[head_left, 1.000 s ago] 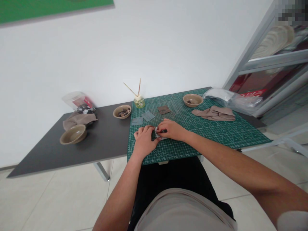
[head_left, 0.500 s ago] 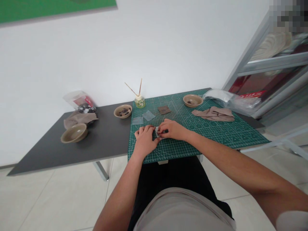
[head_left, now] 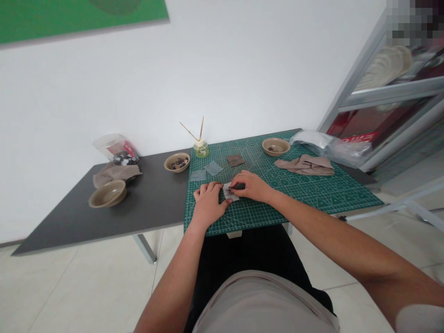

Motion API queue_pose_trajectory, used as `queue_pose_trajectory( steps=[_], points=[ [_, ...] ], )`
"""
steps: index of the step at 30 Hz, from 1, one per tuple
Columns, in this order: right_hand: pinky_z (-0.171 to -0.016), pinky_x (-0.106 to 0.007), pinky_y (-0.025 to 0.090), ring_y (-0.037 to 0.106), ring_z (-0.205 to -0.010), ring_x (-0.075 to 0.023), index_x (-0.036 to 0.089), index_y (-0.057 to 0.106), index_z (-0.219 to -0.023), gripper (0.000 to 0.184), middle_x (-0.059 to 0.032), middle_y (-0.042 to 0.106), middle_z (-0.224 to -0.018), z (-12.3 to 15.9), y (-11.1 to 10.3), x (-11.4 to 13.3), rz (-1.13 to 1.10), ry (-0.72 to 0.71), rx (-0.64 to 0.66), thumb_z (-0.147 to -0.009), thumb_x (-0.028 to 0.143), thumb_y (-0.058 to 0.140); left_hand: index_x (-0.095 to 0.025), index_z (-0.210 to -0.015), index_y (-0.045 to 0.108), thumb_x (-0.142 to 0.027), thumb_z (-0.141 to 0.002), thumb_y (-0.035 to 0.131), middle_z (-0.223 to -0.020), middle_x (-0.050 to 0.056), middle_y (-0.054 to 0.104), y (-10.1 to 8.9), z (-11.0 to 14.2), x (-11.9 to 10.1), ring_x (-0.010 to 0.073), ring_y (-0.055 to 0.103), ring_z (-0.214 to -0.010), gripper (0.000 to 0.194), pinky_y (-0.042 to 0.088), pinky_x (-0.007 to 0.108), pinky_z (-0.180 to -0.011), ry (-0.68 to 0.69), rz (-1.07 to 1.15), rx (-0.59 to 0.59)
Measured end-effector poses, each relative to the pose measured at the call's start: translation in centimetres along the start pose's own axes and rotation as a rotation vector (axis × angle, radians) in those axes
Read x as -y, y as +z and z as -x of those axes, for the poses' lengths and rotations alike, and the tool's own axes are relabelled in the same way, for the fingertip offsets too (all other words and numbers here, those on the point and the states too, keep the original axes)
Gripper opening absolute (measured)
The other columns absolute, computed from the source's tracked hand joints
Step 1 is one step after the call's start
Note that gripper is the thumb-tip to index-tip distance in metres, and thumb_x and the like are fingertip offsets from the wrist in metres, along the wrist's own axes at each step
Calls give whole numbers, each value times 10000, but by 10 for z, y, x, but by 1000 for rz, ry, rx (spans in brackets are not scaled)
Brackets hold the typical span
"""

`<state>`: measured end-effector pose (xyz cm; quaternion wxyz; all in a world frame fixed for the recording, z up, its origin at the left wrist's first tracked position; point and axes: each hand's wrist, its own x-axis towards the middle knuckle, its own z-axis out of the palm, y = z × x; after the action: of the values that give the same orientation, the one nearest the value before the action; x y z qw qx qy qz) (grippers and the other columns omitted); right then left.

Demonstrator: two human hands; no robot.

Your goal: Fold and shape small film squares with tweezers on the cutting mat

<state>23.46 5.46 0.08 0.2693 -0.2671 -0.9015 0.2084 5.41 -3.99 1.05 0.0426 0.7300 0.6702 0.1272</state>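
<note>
A small pale square sheet with dark smudges (head_left: 228, 192) lies on the green cutting mat (head_left: 301, 194). My left hand (head_left: 210, 202) rests palm down at its left side, fingers apart, with fingertip and thumb at the sheet's edges. Over the sheet's right part, my right hand (head_left: 252, 186) is closed in a pinch with its fingertips on the smudged surface; what it pinches is too small and dark to make out. Beyond the hands lie a brown square (head_left: 236, 160) and two translucent squares, one nearer the middle (head_left: 213, 168) and one to its left (head_left: 198, 175).
A bowl of dark and tan pieces (head_left: 177, 162) stands left of a reed diffuser (head_left: 200, 149). Farther left are another bowl (head_left: 107, 194), a brown cloth (head_left: 116, 173) and a clear container (head_left: 116, 148). At right sit a bowl (head_left: 276, 147), a crumpled cloth (head_left: 307, 165) and clear plastic (head_left: 331, 144).
My right fingers have shifted slightly up and right on the sheet, uncovering more of its smudged surface. My left hand stays in place. The view has tilted slightly.
</note>
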Motion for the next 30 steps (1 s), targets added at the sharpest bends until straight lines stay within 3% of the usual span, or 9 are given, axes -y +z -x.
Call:
queue_pose_trajectory(
  steps=[6, 14, 30],
  points=[
    [-860, -353, 426, 593, -898, -204, 195, 696, -826, 33, -34, 710, -900, -3, 7, -8, 72, 56, -16, -812, 224, 702, -294, -1298, 528, -470, -877, 559, -1396, 52, 535, 1, -1, 0, 300, 431, -1237, 457, 332, 477, -982, 17, -30, 13],
    [-844, -340, 412, 573, -861, -194, 195, 672, -779, 56, -21, 693, -873, -1, 3, -7, 55, 17, 34, -771, 162, 716, -300, -1277, 546, -479, -873, 557, -1378, 45, 548, 2, -1, -1, 299, 446, -1217, 442, 340, 479, -975, 8, -27, 7],
    [-833, -340, 410, 557, -863, -195, 189, 687, -790, 26, -36, 698, -886, -2, 4, -13, 80, 70, -51, -816, 191, 692, -295, -1269, 553, -470, -872, 563, -1375, 42, 556, 2, 0, -1, 293, 454, -1207, 434, 342, 489, -970, 19, -30, -13]
  ],
)
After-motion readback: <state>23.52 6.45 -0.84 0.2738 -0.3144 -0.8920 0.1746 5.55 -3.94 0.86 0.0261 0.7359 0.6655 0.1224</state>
